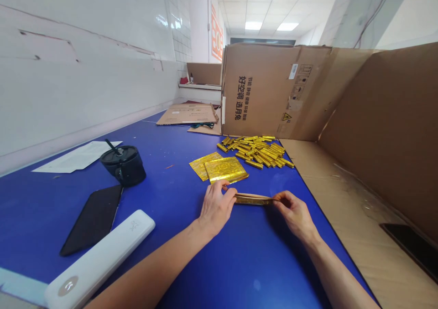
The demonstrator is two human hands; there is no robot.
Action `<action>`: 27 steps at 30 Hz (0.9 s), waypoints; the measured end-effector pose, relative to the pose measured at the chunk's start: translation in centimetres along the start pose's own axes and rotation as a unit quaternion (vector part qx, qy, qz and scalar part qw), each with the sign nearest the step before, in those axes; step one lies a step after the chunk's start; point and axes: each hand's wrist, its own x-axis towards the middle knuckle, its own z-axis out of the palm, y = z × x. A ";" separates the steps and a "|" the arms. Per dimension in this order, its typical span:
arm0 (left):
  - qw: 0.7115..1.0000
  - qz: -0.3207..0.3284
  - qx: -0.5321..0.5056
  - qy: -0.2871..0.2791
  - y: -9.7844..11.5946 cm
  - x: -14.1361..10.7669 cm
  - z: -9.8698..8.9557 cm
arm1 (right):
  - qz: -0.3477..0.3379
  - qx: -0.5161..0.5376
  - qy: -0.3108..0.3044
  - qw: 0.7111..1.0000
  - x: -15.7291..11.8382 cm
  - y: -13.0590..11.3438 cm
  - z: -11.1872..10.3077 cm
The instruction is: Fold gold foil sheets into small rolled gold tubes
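Observation:
Between my two hands stretches a folded strip of gold foil paper (253,199), its pale inner side showing along the top edge. My left hand (217,205) pinches its left end, and my right hand (293,211) pinches the right end between thumb and fingers. Just beyond my left hand lies a stack of flat gold foil sheets (227,169), with another gold sheet (202,163) partly beneath it. Farther back and to the right is a pile of rolled gold foil pieces (262,151).
At the left are a dark lidded mug with a straw (127,167), a black phone-like slab (92,218), a long white device (102,259) and white paper (73,157). A large cardboard box (267,90) borders the blue table (191,272) behind and right. Flattened cardboard (186,114) lies at the back.

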 end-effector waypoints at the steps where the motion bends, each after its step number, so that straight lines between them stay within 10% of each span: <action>1: 1.000 0.008 0.007 0.006 0.0 0.0 0.0 | 0.000 0.000 0.000 1.000 0.0 0.0 0.0; 20: 0.997 0.018 0.054 -0.048 0.1 0.3 0.2 | -0.002 -0.011 -0.008 1.000 -0.1 -0.3 0.1; 27: 0.992 0.027 0.069 -0.098 0.1 0.0 -0.1 | -0.097 -0.125 0.005 0.987 -0.5 -1.8 -1.3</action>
